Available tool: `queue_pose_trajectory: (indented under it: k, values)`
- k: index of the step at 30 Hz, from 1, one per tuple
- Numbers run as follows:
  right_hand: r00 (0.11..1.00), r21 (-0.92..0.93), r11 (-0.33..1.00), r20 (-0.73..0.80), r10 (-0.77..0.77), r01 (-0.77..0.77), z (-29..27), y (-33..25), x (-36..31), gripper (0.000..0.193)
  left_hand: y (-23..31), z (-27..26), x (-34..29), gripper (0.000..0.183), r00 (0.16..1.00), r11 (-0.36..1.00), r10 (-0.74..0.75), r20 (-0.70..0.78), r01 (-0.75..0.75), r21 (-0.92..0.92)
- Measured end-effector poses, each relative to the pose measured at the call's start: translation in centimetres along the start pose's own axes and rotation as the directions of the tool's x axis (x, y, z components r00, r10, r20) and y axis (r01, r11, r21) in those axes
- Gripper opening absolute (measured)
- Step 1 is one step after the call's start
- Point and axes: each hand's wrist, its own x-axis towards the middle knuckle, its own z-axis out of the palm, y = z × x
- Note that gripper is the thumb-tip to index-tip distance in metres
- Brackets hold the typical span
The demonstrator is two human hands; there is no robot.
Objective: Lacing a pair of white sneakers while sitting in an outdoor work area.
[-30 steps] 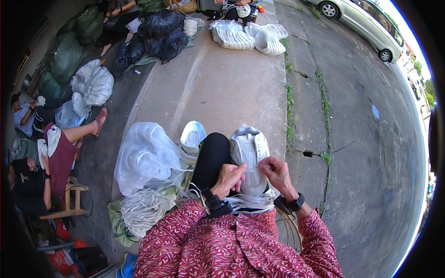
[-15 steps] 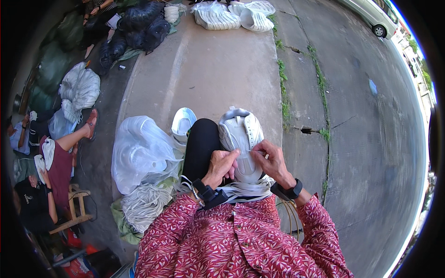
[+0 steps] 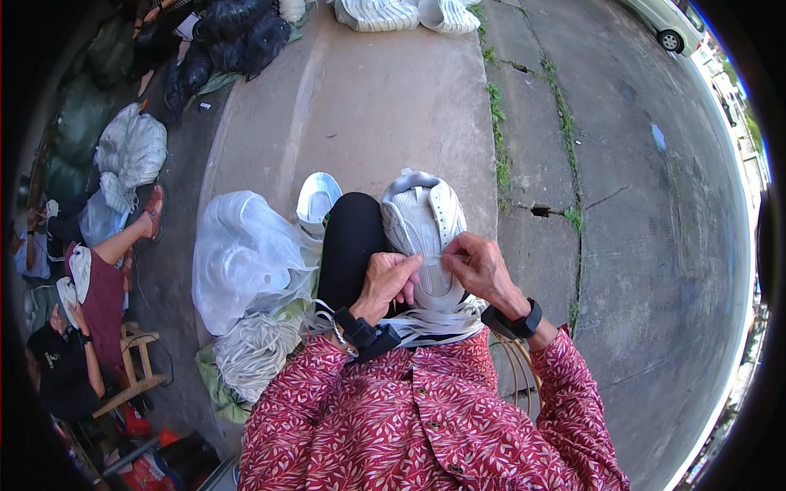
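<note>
A white sneaker rests on my lap, its collar pointing away from me and its toe towards my body. Over the lower part of its lacing area, my left hand pinches at the left side with thumb and forefinger. My right hand pinches from the right, close to the row of eyelets. A thin, pale shoelace seems to stretch between my fingertips; its ends are hidden. Loose white laces lie across my lap under the toe.
Left of my knee stand a clear plastic bag, a bundle of white laces and another white shoe. White shoes are stacked far ahead. A seated person works at the left beside a wooden stool.
My right hand has shifted slightly up and right, its fingers more curled over the sneaker's edge. My left hand stays nearly in place. The whole view has tilted a little.
</note>
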Motion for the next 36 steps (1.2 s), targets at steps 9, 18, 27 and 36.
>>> queue_pose_trajectory:
  k: [9, 18, 27, 36]
  values:
    - [0.991, -0.086, 0.987, 0.023, -0.132, 0.134, -0.2, 0.0, 0.4, 0.009, 0.2, 0.4, 0.4, 0.036, 0.999, 0.999, -0.037, -0.039, 0.037, 0.001]
    - [0.992, -0.1, 0.987, 0.03, -0.12, 0.123, -0.2, -0.3, 0.5, 0.01, 0.6, 1.0, 0.5, 0.037, 0.991, 0.998, -0.059, -0.12, 0.062, 0.02]
    - [0.974, -0.392, 0.893, 0.132, -0.184, 0.221, -0.1, -1.0, 1.3, 0.011, 0.2, 1.2, 0.2, 0.038, 0.99, 1.0, -0.021, -0.138, 0.021, 0.003]
    - [0.939, -0.414, 0.856, 0.276, -0.206, 0.309, -0.5, -1.2, 2.4, 0.01, -0.2, 1.1, 0.1, 0.038, 0.989, 0.999, 0.047, -0.137, -0.045, 0.016]
